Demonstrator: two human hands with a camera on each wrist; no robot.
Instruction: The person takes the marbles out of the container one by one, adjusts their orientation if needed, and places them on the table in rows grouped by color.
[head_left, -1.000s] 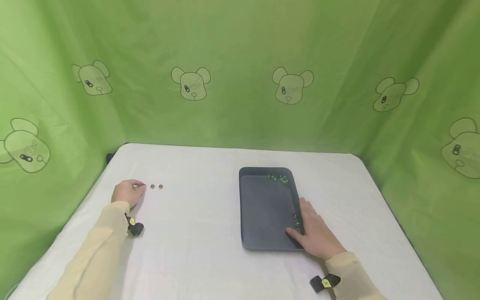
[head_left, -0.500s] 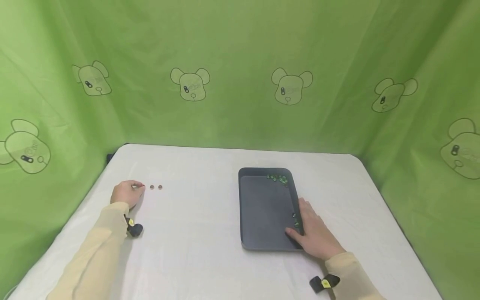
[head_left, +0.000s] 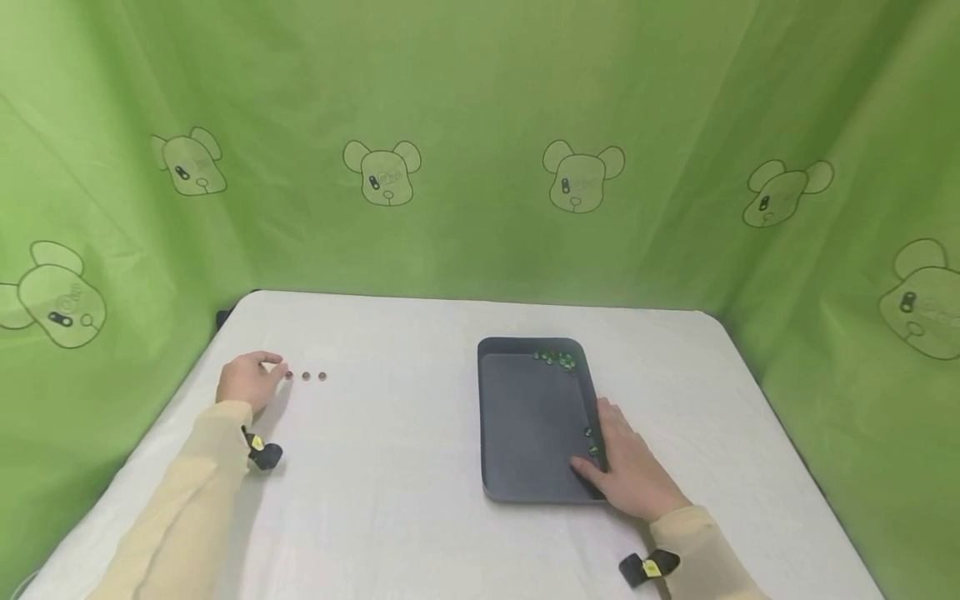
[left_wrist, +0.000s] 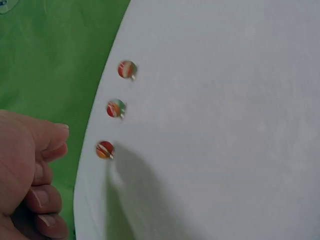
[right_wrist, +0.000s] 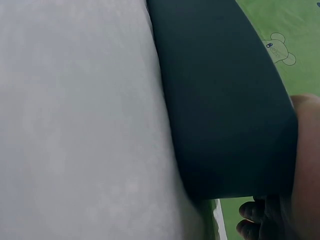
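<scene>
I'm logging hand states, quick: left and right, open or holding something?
Left hand: closed, fingers curled, holding nothing.
Right hand: closed, holding the gray tray by its side, thumb inside.

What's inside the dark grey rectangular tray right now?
In the tray, small green marble-like pieces cluster at the far right corner; a couple lie along its right side. The right hand covers part of that side, hiding anything beneath.

One left hand [head_left: 250,383] and one right hand [head_left: 636,468] are shown, with two sleeves [head_left: 176,500] and two wrist cameras [head_left: 266,455]. One tray [head_left: 532,417] and one table [head_left: 390,483] are seen. Three striped marbles [left_wrist: 115,108] are counted; the green marbles [head_left: 566,362] are too small to be counted. Six printed animal faces [head_left: 387,177] are seen overhead-camera side.
</scene>
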